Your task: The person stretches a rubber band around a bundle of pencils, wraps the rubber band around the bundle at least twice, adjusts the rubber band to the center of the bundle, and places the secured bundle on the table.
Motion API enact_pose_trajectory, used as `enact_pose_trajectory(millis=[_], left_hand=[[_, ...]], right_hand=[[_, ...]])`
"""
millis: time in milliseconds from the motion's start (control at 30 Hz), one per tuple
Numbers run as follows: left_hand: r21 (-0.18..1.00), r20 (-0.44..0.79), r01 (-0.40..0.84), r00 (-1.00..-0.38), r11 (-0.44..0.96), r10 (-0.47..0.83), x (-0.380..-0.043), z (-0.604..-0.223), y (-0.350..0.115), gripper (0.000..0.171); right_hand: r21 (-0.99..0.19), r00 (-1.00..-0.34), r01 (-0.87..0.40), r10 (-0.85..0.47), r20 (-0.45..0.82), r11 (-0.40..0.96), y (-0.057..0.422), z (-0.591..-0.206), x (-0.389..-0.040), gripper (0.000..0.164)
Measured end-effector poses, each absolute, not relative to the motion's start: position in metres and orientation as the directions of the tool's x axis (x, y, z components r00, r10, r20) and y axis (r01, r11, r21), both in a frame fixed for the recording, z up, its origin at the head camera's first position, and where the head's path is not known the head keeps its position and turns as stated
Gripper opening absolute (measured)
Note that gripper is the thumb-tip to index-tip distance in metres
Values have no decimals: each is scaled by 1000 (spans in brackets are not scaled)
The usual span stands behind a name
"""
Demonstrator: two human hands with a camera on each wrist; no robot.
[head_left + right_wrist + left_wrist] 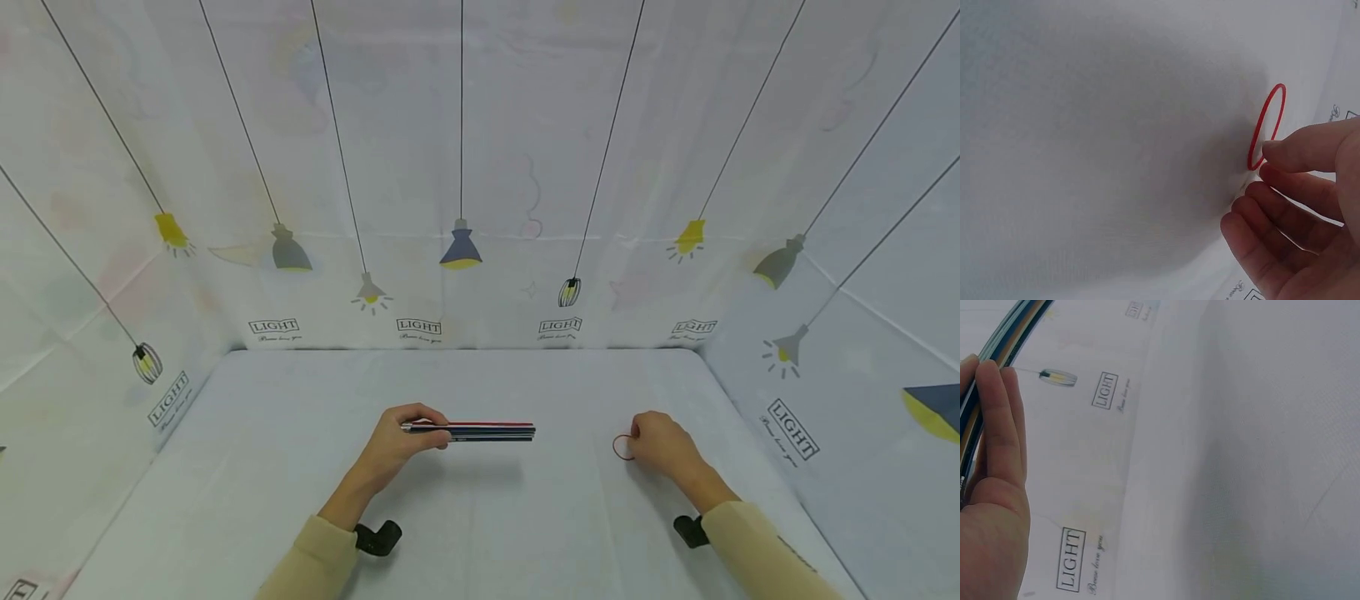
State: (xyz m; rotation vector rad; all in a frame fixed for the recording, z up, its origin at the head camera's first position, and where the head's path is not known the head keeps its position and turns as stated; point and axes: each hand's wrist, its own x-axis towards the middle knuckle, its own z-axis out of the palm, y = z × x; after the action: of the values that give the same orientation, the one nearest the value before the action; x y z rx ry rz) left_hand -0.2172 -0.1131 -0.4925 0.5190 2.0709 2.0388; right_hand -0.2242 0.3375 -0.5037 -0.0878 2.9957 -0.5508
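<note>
My left hand [405, 433] grips a bundle of pencils [491, 432] near one end, holding it level above the table with the free ends pointing right. Dark pencils and a red one show in the bundle. In the left wrist view the pencils [1007, 337] run along the fingers [999, 419] at the upper left. Off to the right, my right hand [663, 446] pinches a thin red rubber band [622, 447] between thumb and forefinger. The right wrist view shows the red band [1280, 106] as a narrow unstretched loop, apart from the pencils.
A white cloth covers the table [262, 450]. Behind it and at both sides hang white cloth walls [510, 167] printed with lamps and the word LIGHT. Black straps with camera mounts [378, 538] sit at both wrists, by the sleeves.
</note>
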Motion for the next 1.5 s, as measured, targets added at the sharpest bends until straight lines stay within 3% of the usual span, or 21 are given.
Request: enact_pose_trajectory(millis=[467, 633, 967, 1500], left_hand=[[993, 111, 116, -919, -11, 378, -216, -491, -113, 29], [994, 106, 106, -920, -21, 378, -216, -491, -113, 29], [992, 118, 126, -917, -5, 382, -216, -493, -113, 29], [995, 100, 96, -922, -29, 375, -217, -493, -111, 30]], right_hand=[[-326, -992, -1, -43, -121, 945, 345, -515, -234, 7], [-383, -989, -3, -59, -135, 924, 352, -521, -235, 9], [-460, -997, -34, -60, -44, 887, 354, -518, -228, 10], [-552, -989, 78, -4, -146, 830, 350, -510, -223, 18]])
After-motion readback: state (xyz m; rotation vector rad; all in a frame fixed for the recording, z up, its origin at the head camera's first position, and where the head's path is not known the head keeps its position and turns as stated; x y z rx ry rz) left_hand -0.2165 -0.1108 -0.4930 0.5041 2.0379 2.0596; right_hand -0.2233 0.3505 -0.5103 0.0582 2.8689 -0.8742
